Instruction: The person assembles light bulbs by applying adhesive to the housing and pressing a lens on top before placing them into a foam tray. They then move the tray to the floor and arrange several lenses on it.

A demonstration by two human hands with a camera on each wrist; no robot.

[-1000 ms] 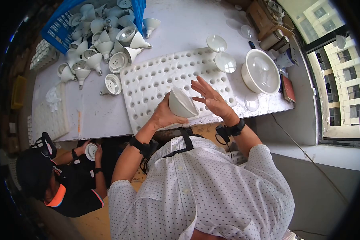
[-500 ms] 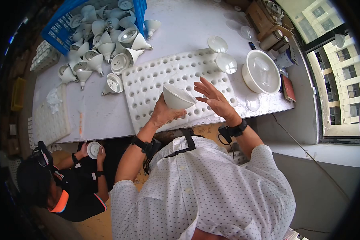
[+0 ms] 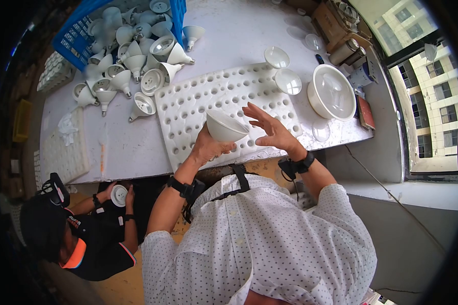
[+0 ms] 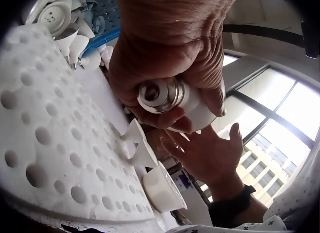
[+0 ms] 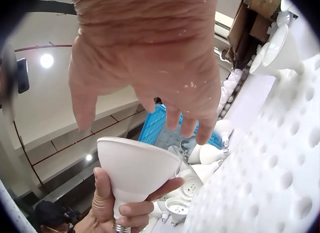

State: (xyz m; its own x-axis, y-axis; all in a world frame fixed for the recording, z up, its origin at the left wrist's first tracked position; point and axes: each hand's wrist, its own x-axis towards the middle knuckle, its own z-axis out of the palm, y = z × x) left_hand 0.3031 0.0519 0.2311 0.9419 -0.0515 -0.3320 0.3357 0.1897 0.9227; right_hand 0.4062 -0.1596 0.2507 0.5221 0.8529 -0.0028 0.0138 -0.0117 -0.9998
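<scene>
My left hand (image 3: 207, 147) grips a white cone-shaped lamp (image 3: 226, 127) round its narrow end, over the near part of a white foam tray (image 3: 188, 96) with rows of holes. The lamp's metal screw base (image 4: 167, 95) shows between the curled fingers in the left wrist view. My right hand (image 3: 277, 133) is beside the lamp's wide end, fingers spread and apart from it. In the right wrist view the right hand (image 5: 150, 77) hangs above the lamp (image 5: 135, 165) without touching it. Two clear-topped lamps (image 3: 288, 81) (image 3: 276, 57) stand at the tray's far right corner.
A blue crate (image 3: 76, 43) full of lamps lies at the back left, with more lamps (image 3: 121, 81) spilling before it. A white bowl (image 3: 318, 96) of clear covers stands right, near a red book (image 3: 366, 113). Another person (image 3: 94, 229) sits at lower left holding a lamp part.
The lamp in my left hand has tilted and shifted slightly left, its wide end now turned more upward. My right hand has moved slightly, its thumb now spread further from the fingers.
</scene>
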